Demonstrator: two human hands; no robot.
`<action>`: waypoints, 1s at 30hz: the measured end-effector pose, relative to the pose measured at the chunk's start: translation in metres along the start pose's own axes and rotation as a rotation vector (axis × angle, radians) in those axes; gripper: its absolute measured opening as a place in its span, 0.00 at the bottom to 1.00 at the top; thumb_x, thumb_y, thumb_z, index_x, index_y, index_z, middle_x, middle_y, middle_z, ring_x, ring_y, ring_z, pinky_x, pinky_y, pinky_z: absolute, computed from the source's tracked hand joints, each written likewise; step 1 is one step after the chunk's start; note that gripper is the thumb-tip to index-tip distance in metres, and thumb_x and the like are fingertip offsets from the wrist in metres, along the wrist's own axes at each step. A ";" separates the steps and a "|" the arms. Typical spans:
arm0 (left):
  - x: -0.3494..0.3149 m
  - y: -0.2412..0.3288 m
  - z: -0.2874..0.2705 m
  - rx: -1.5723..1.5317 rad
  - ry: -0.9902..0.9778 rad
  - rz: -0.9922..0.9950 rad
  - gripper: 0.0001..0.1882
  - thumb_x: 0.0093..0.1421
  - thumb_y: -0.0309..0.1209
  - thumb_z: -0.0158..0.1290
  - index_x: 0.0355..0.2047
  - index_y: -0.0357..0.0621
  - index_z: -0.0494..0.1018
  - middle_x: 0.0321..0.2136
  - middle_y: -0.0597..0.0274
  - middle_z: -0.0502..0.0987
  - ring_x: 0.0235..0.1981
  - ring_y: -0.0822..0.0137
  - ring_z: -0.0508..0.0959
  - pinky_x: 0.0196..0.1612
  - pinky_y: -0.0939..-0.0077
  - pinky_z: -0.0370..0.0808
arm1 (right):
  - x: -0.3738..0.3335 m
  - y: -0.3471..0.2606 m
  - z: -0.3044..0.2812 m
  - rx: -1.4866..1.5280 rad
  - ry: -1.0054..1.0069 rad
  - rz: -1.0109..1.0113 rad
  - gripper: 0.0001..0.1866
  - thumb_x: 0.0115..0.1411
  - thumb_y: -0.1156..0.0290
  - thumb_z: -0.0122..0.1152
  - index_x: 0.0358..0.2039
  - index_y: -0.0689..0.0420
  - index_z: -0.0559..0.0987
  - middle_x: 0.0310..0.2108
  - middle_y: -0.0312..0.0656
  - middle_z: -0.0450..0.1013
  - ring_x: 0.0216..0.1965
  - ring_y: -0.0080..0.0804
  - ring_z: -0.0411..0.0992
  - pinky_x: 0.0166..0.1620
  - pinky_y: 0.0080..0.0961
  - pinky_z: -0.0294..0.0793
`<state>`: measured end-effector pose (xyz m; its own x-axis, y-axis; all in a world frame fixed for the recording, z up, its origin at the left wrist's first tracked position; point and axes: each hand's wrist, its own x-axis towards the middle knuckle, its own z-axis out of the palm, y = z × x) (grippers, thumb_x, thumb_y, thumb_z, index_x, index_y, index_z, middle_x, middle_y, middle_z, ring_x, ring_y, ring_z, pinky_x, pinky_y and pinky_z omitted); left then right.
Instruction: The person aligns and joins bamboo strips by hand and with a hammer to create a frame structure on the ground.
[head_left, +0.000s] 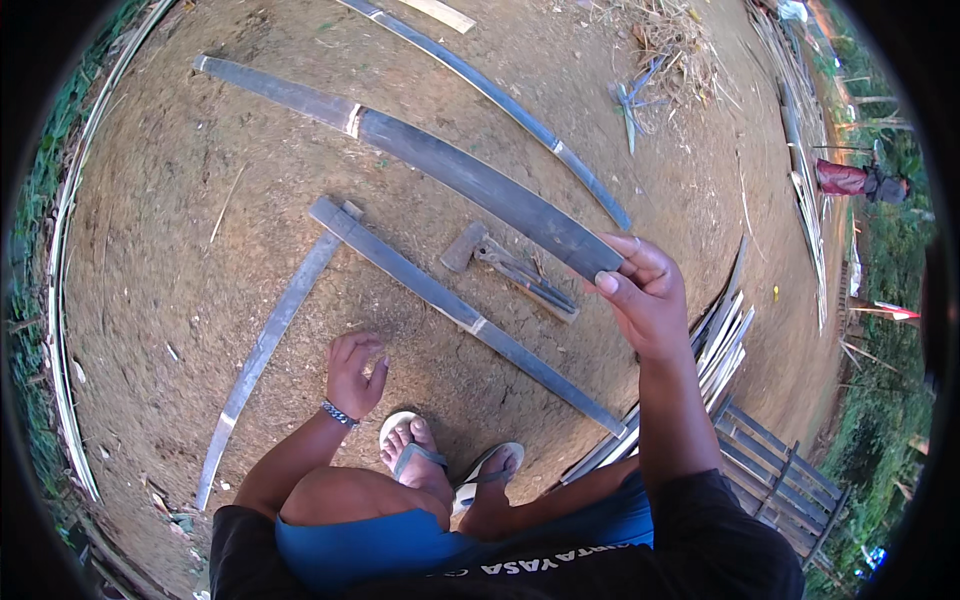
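Note:
Between thumb and fingers, my right hand grips the near right end of a long dark split bamboo strip. The strip stretches away to the upper left, with a pale node ring partway along. My left hand hangs over the dirt with fingers loosely curled and apart, nothing in it. Beyond it, a second bamboo strip lies on the ground, its far end crossing the top of a third strip. A hatchet-like tool with a rusty head rests on the dirt below the held strip; its handle is partly hidden by bamboo pieces.
Another bamboo strip lies farther off. A stack of split strips sits at my right, beside a slatted bamboo frame. Dry brush is heaped at the far right. Long pale poles edge the ground at left.

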<state>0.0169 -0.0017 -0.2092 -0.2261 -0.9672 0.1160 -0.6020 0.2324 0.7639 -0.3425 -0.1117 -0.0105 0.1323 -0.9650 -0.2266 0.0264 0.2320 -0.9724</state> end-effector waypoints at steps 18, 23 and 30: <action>0.047 0.006 0.002 -0.309 -0.046 -0.294 0.16 0.63 0.36 0.60 0.47 0.41 0.76 0.43 0.56 0.79 0.45 0.58 0.80 0.50 0.65 0.76 | -0.023 0.097 0.030 -0.103 0.024 0.473 0.15 0.62 0.75 0.64 0.50 0.64 0.79 0.37 0.38 0.80 0.36 0.21 0.75 0.44 0.20 0.74; 0.076 0.003 0.017 -0.824 -0.001 -0.589 0.22 0.68 0.38 0.57 0.55 0.36 0.71 0.42 0.60 0.79 0.46 0.70 0.79 0.50 0.74 0.76 | -0.034 0.146 0.054 -0.052 -0.117 0.623 0.11 0.64 0.73 0.63 0.46 0.61 0.79 0.36 0.37 0.80 0.35 0.22 0.75 0.43 0.22 0.75; 0.080 0.000 0.004 -0.991 0.119 -0.788 0.15 0.68 0.33 0.56 0.51 0.37 0.73 0.37 0.65 0.81 0.38 0.74 0.80 0.43 0.76 0.77 | -0.048 0.179 0.084 0.043 -0.229 0.655 0.11 0.65 0.72 0.62 0.46 0.63 0.78 0.40 0.38 0.79 0.40 0.23 0.76 0.50 0.25 0.75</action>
<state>-0.0042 -0.0782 -0.2028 0.0315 -0.8231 -0.5670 0.2977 -0.5338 0.7915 -0.2611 -0.0131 -0.1692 0.3404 -0.5755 -0.7436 -0.0914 0.7668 -0.6353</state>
